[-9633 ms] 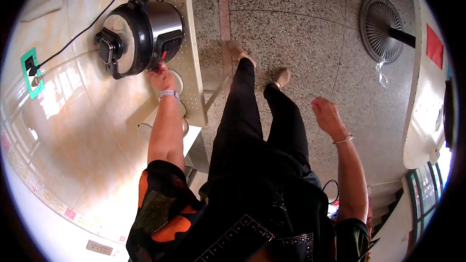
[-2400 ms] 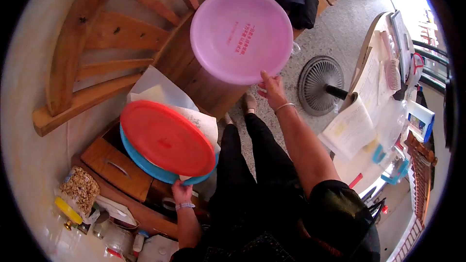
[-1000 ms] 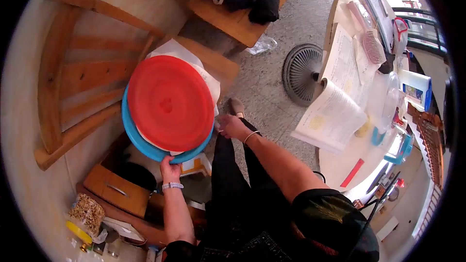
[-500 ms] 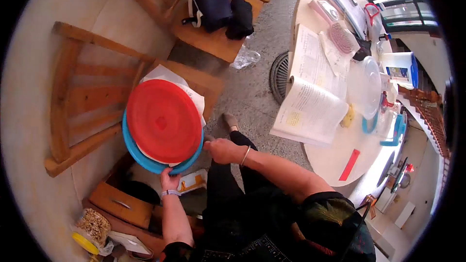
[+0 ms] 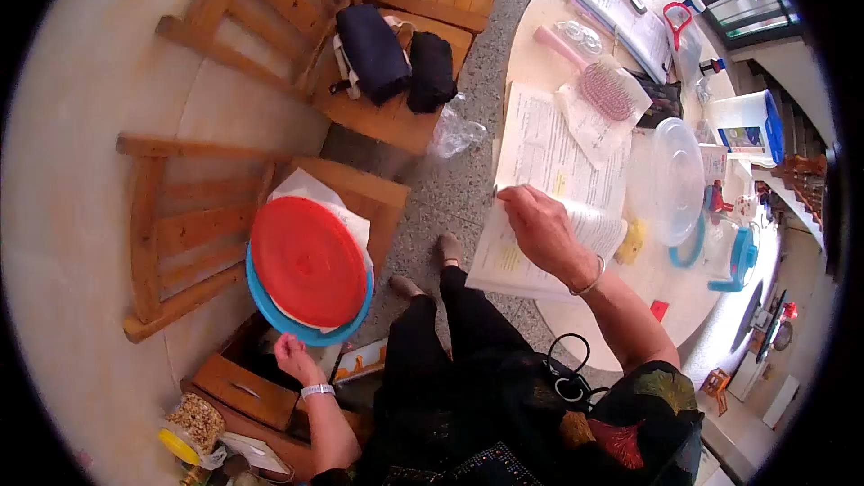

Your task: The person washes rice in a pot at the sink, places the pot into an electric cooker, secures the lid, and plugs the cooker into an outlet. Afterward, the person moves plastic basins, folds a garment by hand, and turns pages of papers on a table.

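My right hand (image 5: 540, 229) is over an open book (image 5: 558, 139) on the table, its fingers closed on the left edge of a printed page. Just below a blue basin (image 5: 310, 335) is my left hand (image 5: 297, 360), fingers loosely bent and holding nothing; it looks slightly apart from the rim. The basin rests on a wooden chair (image 5: 351, 184) by the wall. On top of it lies a round red lid (image 5: 310, 261), with white paper (image 5: 315, 189) sticking out from under it.
A pink hairbrush (image 5: 606, 92), a clear plastic lid (image 5: 677, 180) and a white tub (image 5: 745, 129) with a blue lid are on the table (image 5: 585, 328). Dark bundles (image 5: 373, 54) lie on another chair. A plastic bag (image 5: 457, 133) is on the floor.
My right hand has moved from beside the basin to the book and taken hold of a page. My left hand has let go of the basin's rim. The view has shifted.
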### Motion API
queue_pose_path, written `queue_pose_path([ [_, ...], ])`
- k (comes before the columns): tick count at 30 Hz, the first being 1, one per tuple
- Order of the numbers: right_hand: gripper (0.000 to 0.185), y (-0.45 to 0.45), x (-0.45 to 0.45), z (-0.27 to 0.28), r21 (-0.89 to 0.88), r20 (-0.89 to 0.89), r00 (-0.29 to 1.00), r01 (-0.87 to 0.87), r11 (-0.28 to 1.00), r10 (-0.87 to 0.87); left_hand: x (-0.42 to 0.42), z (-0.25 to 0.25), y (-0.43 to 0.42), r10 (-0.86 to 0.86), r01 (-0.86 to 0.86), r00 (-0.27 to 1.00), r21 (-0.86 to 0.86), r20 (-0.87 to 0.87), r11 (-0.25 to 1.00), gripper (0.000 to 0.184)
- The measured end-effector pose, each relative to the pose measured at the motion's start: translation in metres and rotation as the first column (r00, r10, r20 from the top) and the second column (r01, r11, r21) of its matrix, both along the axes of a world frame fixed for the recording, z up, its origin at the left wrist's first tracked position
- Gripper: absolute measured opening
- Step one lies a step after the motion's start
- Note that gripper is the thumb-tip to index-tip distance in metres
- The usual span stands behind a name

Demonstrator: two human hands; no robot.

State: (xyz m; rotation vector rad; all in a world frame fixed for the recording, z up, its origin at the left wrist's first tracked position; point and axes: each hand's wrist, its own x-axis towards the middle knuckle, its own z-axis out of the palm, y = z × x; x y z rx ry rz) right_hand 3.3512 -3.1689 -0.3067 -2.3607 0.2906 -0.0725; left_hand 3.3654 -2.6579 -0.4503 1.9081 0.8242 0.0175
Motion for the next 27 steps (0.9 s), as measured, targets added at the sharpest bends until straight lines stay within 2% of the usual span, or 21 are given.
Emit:
queue_pose_path([
  [1,0.013,-0.009,-0.006,-0.006,0.002,0.023,0.999,0.040,0.999,-0.040,0.011,0.002,-0.014,-0.070,0.070,0.997,0.012,0.019,0.997,0.014],
  [4,0.018,-0.016,-0.019,-0.015,-0.042,0.110,0.994,0.010,0.999,-0.005,0.059,0.024,-0.104,-0.330,0.325,0.942,0.084,0.058,0.942,0.017],
  [6,0.024,-0.017,-0.019,-0.016,-0.046,0.174,0.985,0.003,0.999,0.005,0.090,0.029,-0.169,-0.479,0.478,0.877,0.019,0.039,0.878,0.017],
  [8,0.025,-0.020,-0.014,-0.018,-0.095,0.189,0.981,0.070,0.993,-0.051,0.115,0.031,-0.235,-0.634,0.635,0.767,0.030,0.097,0.772,0.015],
  [9,0.026,-0.022,-0.011,-0.019,-0.121,0.196,0.977,0.103,0.987,-0.078,0.127,0.007,-0.255,-0.637,0.640,0.768,-0.116,0.066,0.759,0.013],
  [10,0.027,-0.022,-0.010,-0.026,-0.085,0.192,0.972,0.152,0.985,-0.133,0.139,0.006,-0.286,-0.701,0.707,0.707,-0.124,0.093,0.697,0.013],
  [12,0.028,-0.024,-0.011,-0.035,-0.194,0.141,0.989,0.075,0.978,-0.048,0.163,-0.019,-0.339,-0.792,0.808,0.589,-0.087,0.158,0.583,0.012],
  [13,0.028,-0.025,-0.012,-0.038,-0.247,0.110,0.994,0.035,0.968,-0.008,0.174,-0.043,-0.361,-0.829,0.844,0.525,0.011,0.191,0.536,0.012],
  [14,0.028,-0.025,-0.012,-0.040,-0.218,0.109,0.994,0.052,0.974,-0.028,0.187,-0.065,-0.386,-0.864,0.869,0.451,0.111,0.225,0.483,0.013],
  [15,0.030,-0.025,-0.012,-0.043,-0.190,0.107,0.993,0.060,0.980,-0.040,0.198,-0.059,-0.416,-0.878,0.873,0.438,0.142,0.192,0.467,0.014],
  [16,0.031,-0.026,-0.013,-0.044,-0.178,0.085,0.995,0.058,0.982,-0.043,0.211,-0.077,-0.435,-0.929,0.919,0.355,0.143,0.104,0.368,0.020],
  [19,0.033,-0.030,-0.011,-0.042,-0.123,0.030,0.999,0.039,0.992,-0.036,0.233,-0.116,-0.494,-0.931,0.879,0.335,0.307,0.143,0.364,0.035],
  [25,0.037,-0.035,-0.010,-0.044,-0.029,-0.015,0.999,0.048,0.998,-0.048,0.265,-0.176,-0.548,-0.928,0.822,0.372,0.472,-0.023,0.317,0.067],
  [26,0.038,-0.036,-0.010,-0.043,-0.008,-0.028,0.998,0.055,0.998,-0.055,0.266,-0.177,-0.553,-0.914,0.832,0.399,0.451,-0.078,0.325,0.073],
  [27,0.038,-0.037,-0.010,-0.043,0.012,-0.039,0.998,0.059,0.998,-0.058,0.268,-0.177,-0.557,-0.907,0.826,0.405,0.473,-0.118,0.307,0.071],
])
